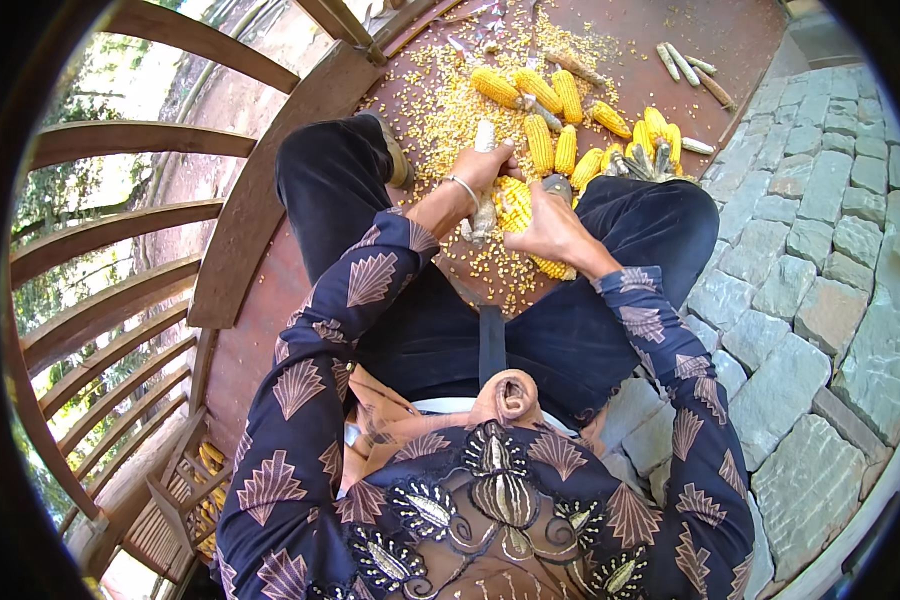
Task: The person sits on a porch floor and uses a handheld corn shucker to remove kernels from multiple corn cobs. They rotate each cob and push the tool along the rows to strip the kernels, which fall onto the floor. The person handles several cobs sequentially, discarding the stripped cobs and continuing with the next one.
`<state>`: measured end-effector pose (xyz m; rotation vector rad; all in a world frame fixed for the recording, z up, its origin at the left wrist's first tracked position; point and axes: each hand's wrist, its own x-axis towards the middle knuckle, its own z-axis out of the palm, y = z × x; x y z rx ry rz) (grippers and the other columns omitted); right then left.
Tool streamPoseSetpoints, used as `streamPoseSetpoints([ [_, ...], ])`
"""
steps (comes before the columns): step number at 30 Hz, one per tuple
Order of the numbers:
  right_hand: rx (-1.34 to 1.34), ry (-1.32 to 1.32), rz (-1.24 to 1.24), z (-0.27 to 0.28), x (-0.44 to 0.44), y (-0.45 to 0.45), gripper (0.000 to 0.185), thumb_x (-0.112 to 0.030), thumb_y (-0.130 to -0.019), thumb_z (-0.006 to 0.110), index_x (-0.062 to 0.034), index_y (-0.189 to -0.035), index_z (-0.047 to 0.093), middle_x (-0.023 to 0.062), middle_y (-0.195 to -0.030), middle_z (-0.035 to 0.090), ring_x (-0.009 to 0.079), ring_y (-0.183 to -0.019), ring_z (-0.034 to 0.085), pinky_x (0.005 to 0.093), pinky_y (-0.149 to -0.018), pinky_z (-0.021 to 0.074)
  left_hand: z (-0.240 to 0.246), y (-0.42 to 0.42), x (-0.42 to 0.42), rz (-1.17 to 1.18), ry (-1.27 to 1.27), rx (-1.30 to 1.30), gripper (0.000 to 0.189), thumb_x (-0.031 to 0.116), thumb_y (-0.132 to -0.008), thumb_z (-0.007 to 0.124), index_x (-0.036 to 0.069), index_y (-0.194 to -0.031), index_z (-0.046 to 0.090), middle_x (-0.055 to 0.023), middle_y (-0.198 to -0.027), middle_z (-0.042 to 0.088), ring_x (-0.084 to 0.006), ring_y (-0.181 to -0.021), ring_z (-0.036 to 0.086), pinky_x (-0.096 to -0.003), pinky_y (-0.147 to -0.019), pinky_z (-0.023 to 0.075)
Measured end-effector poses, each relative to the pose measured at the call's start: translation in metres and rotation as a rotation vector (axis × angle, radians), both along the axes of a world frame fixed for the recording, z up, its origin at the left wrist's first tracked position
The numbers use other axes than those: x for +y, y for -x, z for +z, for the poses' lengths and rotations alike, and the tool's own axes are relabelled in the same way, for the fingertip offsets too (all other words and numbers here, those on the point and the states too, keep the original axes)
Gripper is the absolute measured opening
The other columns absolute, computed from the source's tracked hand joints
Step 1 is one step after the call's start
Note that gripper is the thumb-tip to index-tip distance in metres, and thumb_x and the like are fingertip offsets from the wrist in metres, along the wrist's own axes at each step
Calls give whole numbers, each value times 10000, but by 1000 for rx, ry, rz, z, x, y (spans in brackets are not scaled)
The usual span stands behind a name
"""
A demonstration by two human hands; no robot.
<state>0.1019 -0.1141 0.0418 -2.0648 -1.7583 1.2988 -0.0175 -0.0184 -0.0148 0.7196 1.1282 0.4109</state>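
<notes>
My left hand (480, 169), with a bangle at the wrist, is closed around a pale stripped corn cob (484, 137) whose ends stick out above and below the fist. My right hand (551, 225) grips a yellow ear of corn (513, 204) with kernels on it, its lower end showing under the palm. The two hands are close together between my knees, the cob beside the ear. Loose kernels (450, 97) lie scattered on the red floor around and beneath them. Just beyond, several full ears (538, 144) lie in a loose group.
More ears (654, 127) lie by my right knee. Stripped cobs (681, 63) lie at the upper right. A stone wall (795, 247) stands on the right, a wooden railing (142, 141) on the left. A wooden crate (176, 506) with corn is at the lower left.
</notes>
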Motion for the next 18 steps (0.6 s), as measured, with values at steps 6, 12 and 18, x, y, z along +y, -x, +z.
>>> streamPoseSetpoints([
  [6, 773, 166, -310, -10, 7, -22, 609, -258, -750, 727, 42, -1217, 478, 115, -1056, 634, 162, -919, 624, 287, -803, 501, 18, 17, 14, 22, 344, -391, 338, 298, -963, 447, -7, -992, 588, -157, -942, 655, -269, -830, 649, -394, -812, 532],
  [12, 1197, 349, -510, 14, -3, -31, 499, -248, -829, 654, 16, -1216, 485, 97, -1042, 627, 171, -911, 637, 283, -790, 528, 69, 36, 0, -353, -462, -306, 481, 387, -957, 451, 1, -1232, 537, -119, -1235, 560, -193, -1166, 510, -340, -1008, 381],
  [18, 1058, 346, -340, 16, -7, -18, 480, -197, -780, 691, 7, -1165, 490, 77, -929, 610, 155, -800, 630, 277, -695, 530, 54, 22, -25, -297, -695, -67, 246, 225, -916, 568, -2, -915, 664, -76, -821, 664, -140, -762, 610, -298, -690, 482],
])
